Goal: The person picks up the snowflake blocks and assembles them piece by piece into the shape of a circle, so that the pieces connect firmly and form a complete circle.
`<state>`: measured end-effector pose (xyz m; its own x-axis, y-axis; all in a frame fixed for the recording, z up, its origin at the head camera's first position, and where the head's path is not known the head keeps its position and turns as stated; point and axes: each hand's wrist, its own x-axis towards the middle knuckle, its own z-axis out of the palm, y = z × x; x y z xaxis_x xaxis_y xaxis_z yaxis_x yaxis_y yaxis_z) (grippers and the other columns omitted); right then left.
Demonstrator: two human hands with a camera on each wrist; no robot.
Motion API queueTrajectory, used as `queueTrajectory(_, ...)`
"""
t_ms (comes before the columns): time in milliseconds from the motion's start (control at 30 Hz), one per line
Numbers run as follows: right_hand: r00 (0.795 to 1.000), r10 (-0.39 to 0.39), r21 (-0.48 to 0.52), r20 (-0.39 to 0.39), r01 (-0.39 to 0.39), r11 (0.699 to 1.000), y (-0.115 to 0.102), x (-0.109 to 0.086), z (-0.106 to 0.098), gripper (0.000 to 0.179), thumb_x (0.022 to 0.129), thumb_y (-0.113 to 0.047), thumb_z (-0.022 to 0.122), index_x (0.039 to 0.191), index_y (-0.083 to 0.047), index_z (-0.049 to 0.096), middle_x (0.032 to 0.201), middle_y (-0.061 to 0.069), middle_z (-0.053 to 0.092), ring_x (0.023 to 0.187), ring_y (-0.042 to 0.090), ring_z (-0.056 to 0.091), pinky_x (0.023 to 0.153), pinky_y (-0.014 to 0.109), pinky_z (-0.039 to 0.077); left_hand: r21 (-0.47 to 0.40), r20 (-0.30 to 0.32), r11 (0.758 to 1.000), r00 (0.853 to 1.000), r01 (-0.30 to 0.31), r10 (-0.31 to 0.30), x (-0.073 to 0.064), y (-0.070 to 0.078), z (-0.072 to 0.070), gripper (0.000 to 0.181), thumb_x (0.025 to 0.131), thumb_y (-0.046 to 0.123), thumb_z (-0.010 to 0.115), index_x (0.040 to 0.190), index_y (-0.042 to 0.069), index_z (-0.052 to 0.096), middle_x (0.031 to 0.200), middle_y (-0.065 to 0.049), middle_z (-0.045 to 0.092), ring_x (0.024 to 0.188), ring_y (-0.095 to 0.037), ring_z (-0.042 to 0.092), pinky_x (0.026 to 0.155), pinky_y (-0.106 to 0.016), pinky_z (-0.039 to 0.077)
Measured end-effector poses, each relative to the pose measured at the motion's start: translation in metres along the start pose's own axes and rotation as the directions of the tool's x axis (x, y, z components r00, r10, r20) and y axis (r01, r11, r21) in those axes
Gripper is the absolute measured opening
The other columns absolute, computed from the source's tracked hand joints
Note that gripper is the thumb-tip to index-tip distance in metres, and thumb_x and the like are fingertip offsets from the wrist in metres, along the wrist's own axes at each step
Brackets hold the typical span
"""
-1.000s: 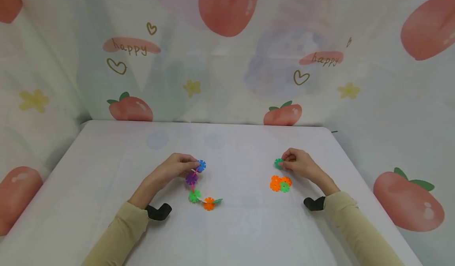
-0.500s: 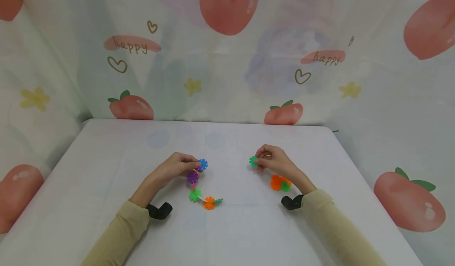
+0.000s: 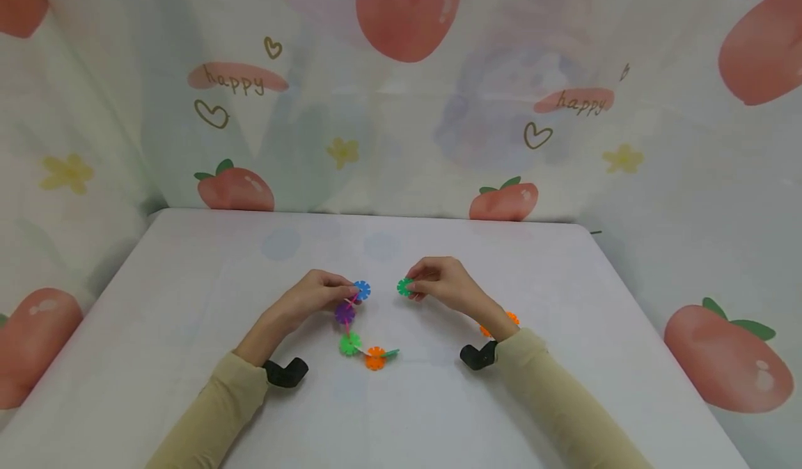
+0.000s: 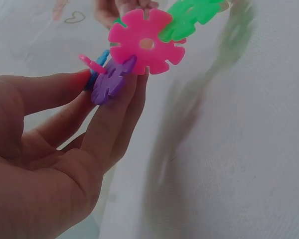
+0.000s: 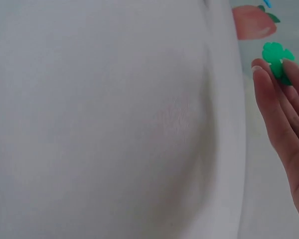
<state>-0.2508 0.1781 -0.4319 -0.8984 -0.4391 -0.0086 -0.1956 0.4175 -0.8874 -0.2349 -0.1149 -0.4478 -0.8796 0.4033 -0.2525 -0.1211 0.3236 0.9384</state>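
My left hand [image 3: 316, 292] pinches the blue snowflake disc [image 3: 362, 289] at the upper end of a chain of interlocked plastic discs. Below it in the chain come a purple disc [image 3: 344, 313], a light green disc [image 3: 350, 344] and an orange disc [image 3: 375, 358], with a green one edge-on at the far end. A pink disc [image 4: 142, 42] joins the purple and light green ones in the left wrist view. Between thumb and fingers, my right hand [image 3: 443, 282] holds a single green disc [image 3: 404, 287], apart from the chain and to the right of the blue disc.
Loose orange discs [image 3: 512, 318] lie on the white table [image 3: 401, 420], partly hidden behind the right forearm. A fabric backdrop printed with fruit rises behind the table's far edge. Each wrist carries a black camera mount [image 3: 287, 372].
My right hand has carried the green disc leftward, from beside the loose discs to near the blue disc. The left hand has hardly moved and still holds the chain.
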Motion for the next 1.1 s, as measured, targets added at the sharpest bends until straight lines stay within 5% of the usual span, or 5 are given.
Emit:
queueTrajectory(400, 0.991, -0.133, -0.126, -0.010, 0.130, 0.983, -0.014, 0.009, 0.029, 0.004, 0.091, -0.004, 0.076, 0.095, -0.004, 0.074, 0.092, 0.006, 0.077, 0.085, 0.028, 0.076, 0.080, 0.027, 0.061, 0.000, -0.027, 1.000, 0.999, 0.018, -0.018, 0.003, 0.000, 0.009, 0.028, 0.100, 0.028, 0.067, 0.111, 0.004, 0.078, 0.104, -0.006, 0.078, 0.097, -0.016, 0.067, 0.090, -0.032, 0.056)
queueTrajectory(733, 0.957, -0.289, -0.243, -0.035, 0.273, 0.931, -0.015, 0.013, 0.037, 0.004, 0.090, -0.004, 0.078, 0.091, -0.003, 0.075, 0.091, 0.005, 0.078, 0.084, 0.014, 0.075, 0.082, 0.025, 0.061, -0.037, -0.017, 0.999, 1.000, -0.001, 0.000, 0.003, 0.001, 0.009, 0.028, 0.100, 0.025, 0.068, 0.111, 0.001, 0.077, 0.104, -0.009, 0.078, 0.097, -0.017, 0.071, 0.090, -0.035, 0.058)
queueTrajectory(1100, 0.959, -0.282, -0.221, 0.001, 0.275, 0.936, -0.014, 0.013, 0.038, 0.004, 0.090, -0.006, 0.079, 0.091, -0.003, 0.076, 0.091, 0.003, 0.077, 0.082, 0.010, 0.073, 0.081, 0.024, 0.061, -0.011, -0.044, 1.000, 0.999, 0.004, -0.004, 0.003, -0.002, 0.010, 0.030, 0.100, 0.024, 0.067, 0.114, -0.001, 0.076, 0.106, -0.012, 0.078, 0.096, -0.017, 0.070, 0.084, -0.032, 0.057)
